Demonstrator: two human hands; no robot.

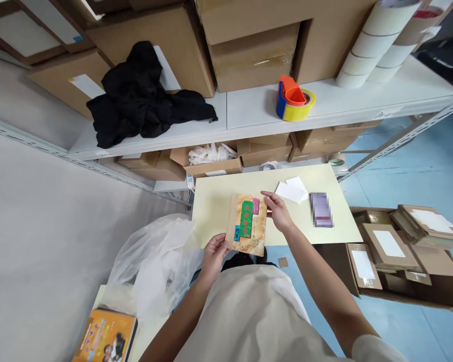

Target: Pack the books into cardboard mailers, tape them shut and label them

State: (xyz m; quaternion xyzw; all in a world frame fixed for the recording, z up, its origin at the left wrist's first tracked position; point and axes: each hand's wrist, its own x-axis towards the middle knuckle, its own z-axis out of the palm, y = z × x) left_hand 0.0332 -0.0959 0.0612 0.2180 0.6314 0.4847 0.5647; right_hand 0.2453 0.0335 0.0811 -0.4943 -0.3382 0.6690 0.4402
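A tan book (pixel 257 229) with a green title panel is held up over the front edge of the pale yellow table (pixel 211 201). My left hand (pixel 214 256) pinches its lower left corner. At the book's upper right edge, my right hand (pixel 278 211) grips it between thumb and fingers. White paper pieces (pixel 291 190) lie on the table just beyond my right hand. Farther right on the tabletop is a purple, pixel-blurred item (pixel 320 209), whose kind I cannot make out.
Behind the table, a shelf holds a tape dispenser (pixel 294 100), black cloth (pixel 143 95) and label rolls (pixel 373 45). A clear plastic bag (pixel 154 261) and an orange book (pixel 104 334) are at left. A carton of packed parcels (pixel 390 246) stands right on the blue floor.
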